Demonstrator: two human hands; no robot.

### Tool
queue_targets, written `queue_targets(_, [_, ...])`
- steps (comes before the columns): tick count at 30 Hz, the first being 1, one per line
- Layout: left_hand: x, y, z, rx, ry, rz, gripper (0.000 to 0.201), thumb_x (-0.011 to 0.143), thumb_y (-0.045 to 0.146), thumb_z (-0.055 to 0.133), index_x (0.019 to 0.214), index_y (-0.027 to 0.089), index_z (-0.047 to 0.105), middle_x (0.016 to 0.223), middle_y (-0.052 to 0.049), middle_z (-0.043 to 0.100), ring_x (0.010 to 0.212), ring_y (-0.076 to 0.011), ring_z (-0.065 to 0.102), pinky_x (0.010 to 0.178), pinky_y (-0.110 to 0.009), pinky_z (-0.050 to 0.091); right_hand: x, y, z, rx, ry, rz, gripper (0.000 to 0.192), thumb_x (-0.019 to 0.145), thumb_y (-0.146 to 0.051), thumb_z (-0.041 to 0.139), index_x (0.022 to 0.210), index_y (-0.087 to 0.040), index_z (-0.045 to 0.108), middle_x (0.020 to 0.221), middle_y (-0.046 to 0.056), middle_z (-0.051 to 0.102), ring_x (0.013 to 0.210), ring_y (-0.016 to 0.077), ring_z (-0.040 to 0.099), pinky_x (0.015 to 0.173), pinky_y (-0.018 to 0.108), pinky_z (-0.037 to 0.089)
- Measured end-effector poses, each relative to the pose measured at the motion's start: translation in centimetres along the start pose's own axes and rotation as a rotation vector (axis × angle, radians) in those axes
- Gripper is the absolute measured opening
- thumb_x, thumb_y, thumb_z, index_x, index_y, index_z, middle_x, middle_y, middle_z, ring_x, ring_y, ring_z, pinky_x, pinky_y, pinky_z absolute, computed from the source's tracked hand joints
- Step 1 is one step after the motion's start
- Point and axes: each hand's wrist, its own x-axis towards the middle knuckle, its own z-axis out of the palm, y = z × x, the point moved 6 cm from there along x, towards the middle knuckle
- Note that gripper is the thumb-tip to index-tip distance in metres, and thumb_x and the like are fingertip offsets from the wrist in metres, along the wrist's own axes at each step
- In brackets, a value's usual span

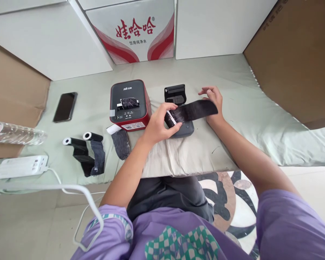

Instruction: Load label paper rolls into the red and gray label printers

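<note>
My left hand [159, 122] pinches the rolled end of a black ribbon [192, 111] over a small dark printer [180, 122] whose lid stands open. My right hand [212, 97] holds the ribbon's far end between thumb and fingers, so the strip stretches nearly flat between both hands. The printer sits on the cloth-covered table [246, 108], just beside a red-and-grey printer [130, 104]. Further left lie two spools with loose ribbon [88, 153], a phone [65, 106] and a power strip [21, 166].
</note>
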Motion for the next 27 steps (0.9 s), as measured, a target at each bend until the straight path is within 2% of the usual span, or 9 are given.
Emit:
queue_targets(3, [0.0, 0.0, -0.1, -0.03, 0.003, 0.005, 0.047, 0.091, 0.041, 0.071, 0.13, 0.024, 0.052, 0.142, -0.017, 0.063, 0.133, -0.0312, 0.062, 0.111, -0.048, 0.05, -0.3, -0.7, 0.0, 0.01, 0.019, -0.043, 0.054, 0.089, -0.08, 0.057, 0.097, -0.027, 0.063, 0.091, 0.004, 0.067, 0.086, 0.0199, 0.066, 0.066, 0.032, 0.054])
queue_targets(5, [0.0, -0.1, -0.1, -0.043, 0.009, 0.034, 0.049, 0.092, 0.042, 0.071, 0.134, 0.025, 0.049, 0.15, -0.018, 0.057, 0.14, -0.0327, 0.057, 0.115, -0.051, 0.047, -0.5, -1.3, 0.2, 0.041, -0.003, -0.056, 0.054, 0.09, -0.08, 0.056, 0.095, -0.026, 0.064, 0.085, 0.003, 0.068, 0.084, 0.0197, 0.067, 0.067, 0.032, 0.055])
queue_targets(8, [0.0, -0.5, 0.1, -0.012, 0.034, 0.072, 0.05, 0.092, 0.039, 0.071, 0.135, 0.028, 0.048, 0.156, -0.016, 0.049, 0.147, -0.0338, 0.049, 0.121, -0.054, 0.04, -1.0, -2.0, 0.9, 0.08, -0.111, -0.056, 0.058, 0.091, -0.082, 0.053, 0.091, -0.024, 0.065, 0.073, 0.002, 0.066, 0.068, 0.0172, 0.065, 0.057, 0.029, 0.05])
queue_targets(11, [-0.2, -1.2, 0.3, 0.005, 0.058, 0.051, 0.05, 0.089, 0.028, 0.07, 0.134, 0.029, 0.048, 0.154, -0.013, 0.046, 0.149, -0.0327, 0.043, 0.123, -0.053, 0.037, -1.5, -2.2, 1.5, 0.075, -0.223, -0.032, 0.062, 0.091, -0.083, 0.051, 0.084, -0.022, 0.064, 0.058, 0.001, 0.06, 0.049, 0.0142, 0.054, 0.046, 0.028, 0.04])
queue_targets(14, [-0.4, -1.7, 0.5, -0.005, 0.048, 0.017, 0.057, 0.082, 0.021, 0.069, 0.135, 0.029, 0.048, 0.149, -0.012, 0.046, 0.143, -0.0323, 0.046, 0.118, -0.049, 0.043, -1.6, -2.2, 1.5, 0.062, -0.244, -0.022, 0.063, 0.092, -0.082, 0.05, 0.079, -0.022, 0.064, 0.051, 0.0, 0.055, 0.043, 0.0132, 0.048, 0.042, 0.028, 0.034])
queue_targets(18, [-0.3, -1.6, 0.6, 0.01, 0.055, 0.004, 0.059, 0.077, 0.018, 0.068, 0.133, 0.028, 0.051, 0.138, -0.012, 0.049, 0.134, -0.0317, 0.052, 0.113, -0.048, 0.046, -1.5, -1.9, 1.4, 0.052, -0.236, -0.02, 0.061, 0.093, -0.08, 0.051, 0.079, -0.022, 0.065, 0.052, 0.0, 0.056, 0.044, 0.0133, 0.047, 0.042, 0.028, 0.034])
queue_targets(22, [-0.1, -1.6, 0.2, 0.023, 0.099, 0.001, 0.055, 0.083, 0.02, 0.069, 0.135, 0.028, 0.052, 0.137, -0.012, 0.048, 0.134, -0.0299, 0.053, 0.112, -0.046, 0.048, -1.4, -1.8, 1.5, 0.054, -0.252, -0.027, 0.06, 0.093, -0.08, 0.052, 0.08, -0.022, 0.065, 0.054, 0.0, 0.056, 0.044, 0.0124, 0.046, 0.042, 0.027, 0.033])
queue_targets(27, [0.1, -2.1, 0.1, -0.035, 0.136, -0.021, 0.05, 0.095, 0.039, 0.069, 0.14, 0.029, 0.049, 0.141, -0.012, 0.053, 0.134, -0.0278, 0.06, 0.11, -0.043, 0.054, -1.3, -1.8, 1.6, 0.07, -0.27, -0.04, 0.061, 0.092, -0.08, 0.053, 0.079, -0.022, 0.064, 0.053, -0.001, 0.055, 0.042, 0.0102, 0.041, 0.041, 0.026, 0.031])
